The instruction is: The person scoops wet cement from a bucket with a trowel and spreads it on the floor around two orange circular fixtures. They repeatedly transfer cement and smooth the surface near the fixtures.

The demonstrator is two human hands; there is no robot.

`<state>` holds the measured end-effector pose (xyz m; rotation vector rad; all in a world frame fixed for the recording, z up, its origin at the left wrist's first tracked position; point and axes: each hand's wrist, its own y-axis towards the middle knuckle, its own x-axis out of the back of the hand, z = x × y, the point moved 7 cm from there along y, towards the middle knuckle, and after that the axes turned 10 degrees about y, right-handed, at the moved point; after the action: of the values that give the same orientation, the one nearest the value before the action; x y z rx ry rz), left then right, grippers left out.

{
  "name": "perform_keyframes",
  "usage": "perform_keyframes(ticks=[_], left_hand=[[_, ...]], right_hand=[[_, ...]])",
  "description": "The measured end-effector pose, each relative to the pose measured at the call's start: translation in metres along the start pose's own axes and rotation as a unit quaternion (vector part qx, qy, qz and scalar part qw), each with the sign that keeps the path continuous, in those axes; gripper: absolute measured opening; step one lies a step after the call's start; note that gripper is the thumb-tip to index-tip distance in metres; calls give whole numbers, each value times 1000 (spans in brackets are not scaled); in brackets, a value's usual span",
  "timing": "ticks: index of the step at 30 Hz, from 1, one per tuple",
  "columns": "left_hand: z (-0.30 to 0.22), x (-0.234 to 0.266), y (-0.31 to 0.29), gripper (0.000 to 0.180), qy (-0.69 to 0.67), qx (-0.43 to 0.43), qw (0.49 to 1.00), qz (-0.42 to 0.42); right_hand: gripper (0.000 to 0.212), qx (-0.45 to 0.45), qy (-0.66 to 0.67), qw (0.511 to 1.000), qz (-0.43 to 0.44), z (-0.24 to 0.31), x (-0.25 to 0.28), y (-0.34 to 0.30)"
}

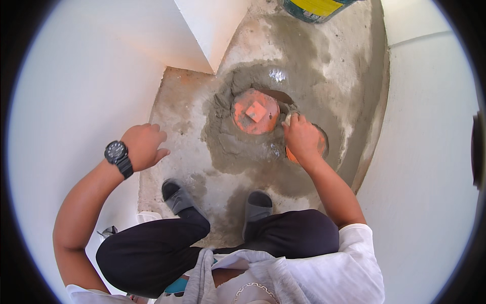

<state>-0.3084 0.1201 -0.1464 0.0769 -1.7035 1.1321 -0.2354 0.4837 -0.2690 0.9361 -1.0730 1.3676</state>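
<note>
My right hand (302,137) is closed around a small trowel, with a pale bit of it by the fingers and its brownish blade (277,95) lying on the wet mortar (238,149). Beside the blade, a round orange pipe cap (256,111) with a raised square centre sits in the mortar, its top smeared grey. A second orange cap (321,142) lies partly hidden beneath my right hand. Off to the left, my left hand (144,146) hangs in the air near the wall, empty, its fingers loosely bent and thumb apart. A black watch (116,152) is on that wrist.
White walls (91,91) close in on both sides, and a wall corner (210,68) juts in at the upper left. A dark green bucket (315,19) with a yellow label stands at the far end. My sandalled feet (259,200) rest on the stained concrete floor.
</note>
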Motion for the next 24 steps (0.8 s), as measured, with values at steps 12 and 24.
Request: perform_keyframes(ticks=[12, 24], left_hand=[[-38, -55, -32, 30, -47, -18, 999, 15], [-46, -93, -55, 32, -122, 3, 992, 29]], right_hand=[[35, -5, -42, 998, 54, -3, -6, 33], [11, 204, -224, 942, 142, 56, 36, 137]])
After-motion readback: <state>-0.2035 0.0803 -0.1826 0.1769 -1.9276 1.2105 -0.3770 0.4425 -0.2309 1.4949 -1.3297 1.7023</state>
